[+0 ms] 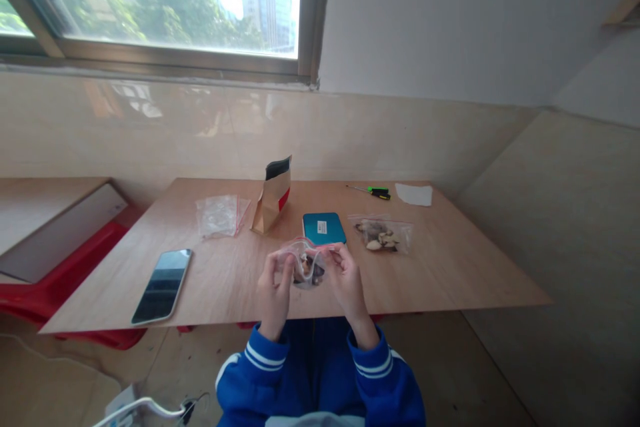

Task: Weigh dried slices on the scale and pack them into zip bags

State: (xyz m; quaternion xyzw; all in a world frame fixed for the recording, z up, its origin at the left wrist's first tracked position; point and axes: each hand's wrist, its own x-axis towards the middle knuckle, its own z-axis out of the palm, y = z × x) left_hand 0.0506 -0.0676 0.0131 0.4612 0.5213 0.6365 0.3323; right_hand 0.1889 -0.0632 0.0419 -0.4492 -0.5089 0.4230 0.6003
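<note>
Between my hands, over the table's front edge, is a clear zip bag (pixel 309 275) with a red strip along its top. Dark and tan pieces lie inside it; their kind is too small to make out. My left hand (pixel 275 283) pinches the bag's left rim, and my right hand (pixel 345 277) pinches the right rim. The mouth gapes between them. Just behind the bag lies a blue flat box (pixel 323 228) with a white label. To its right, another zip bag (pixel 383 237) holds several pale and dark dried slices.
A brown paper pouch (pixel 273 203) stands upright behind, beside some flat plastic bags (pixel 220 215). A tablet (pixel 163 285) lies near the left front edge. Screwdrivers (pixel 377 193) and a white paper (pixel 414 195) lie at the back right of the wooden table (pixel 450 273).
</note>
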